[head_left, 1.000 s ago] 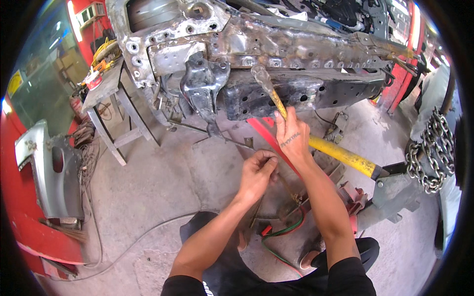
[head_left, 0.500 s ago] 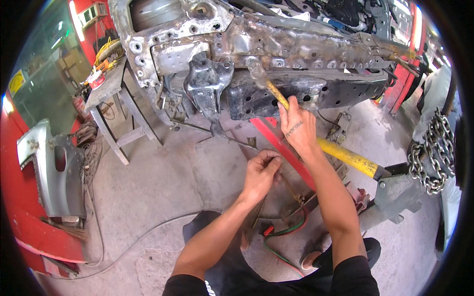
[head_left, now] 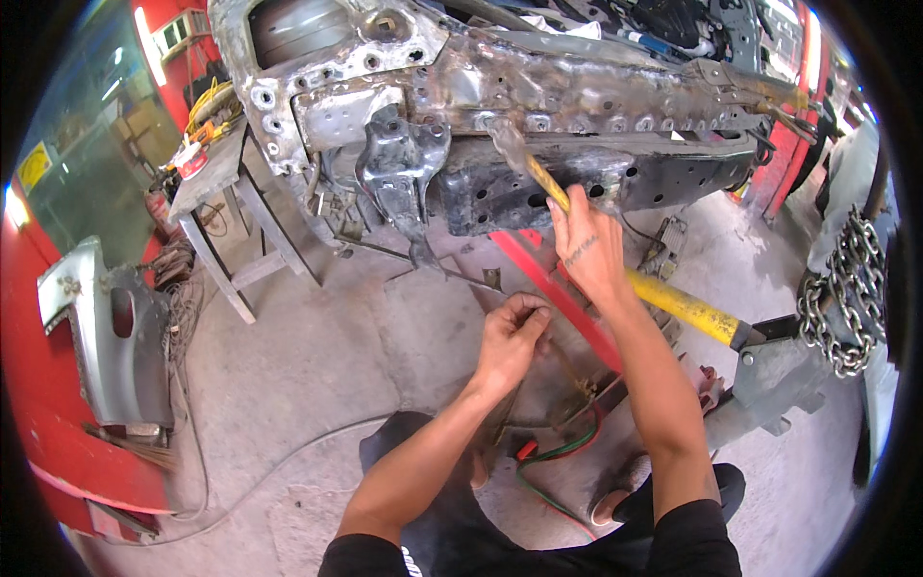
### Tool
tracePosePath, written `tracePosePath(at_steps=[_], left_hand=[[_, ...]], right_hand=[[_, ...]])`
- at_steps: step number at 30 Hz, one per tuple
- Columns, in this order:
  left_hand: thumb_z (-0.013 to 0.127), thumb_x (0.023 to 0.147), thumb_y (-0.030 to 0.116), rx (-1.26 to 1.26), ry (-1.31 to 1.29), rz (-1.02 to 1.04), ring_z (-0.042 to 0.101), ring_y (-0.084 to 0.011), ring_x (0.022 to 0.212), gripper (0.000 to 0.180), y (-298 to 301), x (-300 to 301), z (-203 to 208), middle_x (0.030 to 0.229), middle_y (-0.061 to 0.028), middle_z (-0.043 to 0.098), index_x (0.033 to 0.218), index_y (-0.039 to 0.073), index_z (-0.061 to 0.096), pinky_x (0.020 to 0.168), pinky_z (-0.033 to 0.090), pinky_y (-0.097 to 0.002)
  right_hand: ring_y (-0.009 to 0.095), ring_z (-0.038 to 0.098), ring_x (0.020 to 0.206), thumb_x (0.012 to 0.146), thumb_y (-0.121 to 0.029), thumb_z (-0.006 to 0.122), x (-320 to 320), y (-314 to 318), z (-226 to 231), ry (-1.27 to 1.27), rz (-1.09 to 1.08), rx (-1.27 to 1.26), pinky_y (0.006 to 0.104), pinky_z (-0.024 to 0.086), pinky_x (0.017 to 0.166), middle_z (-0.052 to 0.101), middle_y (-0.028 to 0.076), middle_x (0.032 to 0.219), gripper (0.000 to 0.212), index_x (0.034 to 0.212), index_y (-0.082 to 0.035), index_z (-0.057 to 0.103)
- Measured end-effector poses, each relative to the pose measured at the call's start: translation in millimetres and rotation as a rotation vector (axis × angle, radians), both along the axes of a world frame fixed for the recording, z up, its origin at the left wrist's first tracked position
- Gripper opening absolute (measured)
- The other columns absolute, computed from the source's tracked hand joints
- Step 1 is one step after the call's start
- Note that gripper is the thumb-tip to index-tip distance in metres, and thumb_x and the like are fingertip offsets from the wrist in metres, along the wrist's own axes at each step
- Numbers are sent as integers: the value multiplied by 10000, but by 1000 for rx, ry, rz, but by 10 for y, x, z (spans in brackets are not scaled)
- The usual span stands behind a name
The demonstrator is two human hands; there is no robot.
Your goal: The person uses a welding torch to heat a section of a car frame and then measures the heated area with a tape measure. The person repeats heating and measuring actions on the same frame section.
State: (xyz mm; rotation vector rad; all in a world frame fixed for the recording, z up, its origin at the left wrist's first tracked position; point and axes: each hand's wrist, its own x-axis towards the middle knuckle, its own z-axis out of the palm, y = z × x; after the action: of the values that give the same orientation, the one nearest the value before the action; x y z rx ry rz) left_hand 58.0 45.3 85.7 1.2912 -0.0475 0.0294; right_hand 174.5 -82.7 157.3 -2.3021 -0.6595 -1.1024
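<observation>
In my right hand (head_left: 588, 245) is a hammer (head_left: 546, 180), its yellow handle gripped with the fingers wrapped round it. The hammer's grey head, a little blurred, lies at the lower edge of a scraped, bare-metal car body rail (head_left: 577, 87). Lower and to the left, my left hand (head_left: 512, 337) is closed, thumb against the fingers; what it holds, if anything, is hidden. A thin dark metal bar (head_left: 461, 278) ends close to that hand. Left of the hammer hangs a dented metal bracket (head_left: 404, 159), and a black perforated beam (head_left: 663, 178) runs under the rail.
A yellow ram tube (head_left: 683, 306) and a red bar (head_left: 553, 293) slant below the car. Chains (head_left: 846, 293) hang at right. A grey wooden stand (head_left: 216, 188) with tools and a silver fender (head_left: 120, 332) are at left. Hoses (head_left: 279, 471) cross the floor.
The hammer and my right hand have shifted slightly to the right. My left hand stays almost where it was, still closed.
</observation>
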Motion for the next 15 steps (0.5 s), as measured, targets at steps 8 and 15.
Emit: tracePosePath(at_steps=[8,15], left_hand=[[589,1013,103,11,0,13,574,-99,595,101,-53,-2,19,766,-17,613,1028,15,636,522,463,-256],[596,1013,114,16,-27,4,575,-93,594,114,-25,19,-18,769,-14,613,1028,11,642,512,464,-254]], right_hand=[[480,626,637,1017,-307,585,73,-157,-89,4,-41,0,549,471,564,610,245,642,289,976,-32,505],[489,625,648,1019,-297,581,71,-197,-119,-12,-35,17,554,464,564,614,253,663,289,966,-23,503]])
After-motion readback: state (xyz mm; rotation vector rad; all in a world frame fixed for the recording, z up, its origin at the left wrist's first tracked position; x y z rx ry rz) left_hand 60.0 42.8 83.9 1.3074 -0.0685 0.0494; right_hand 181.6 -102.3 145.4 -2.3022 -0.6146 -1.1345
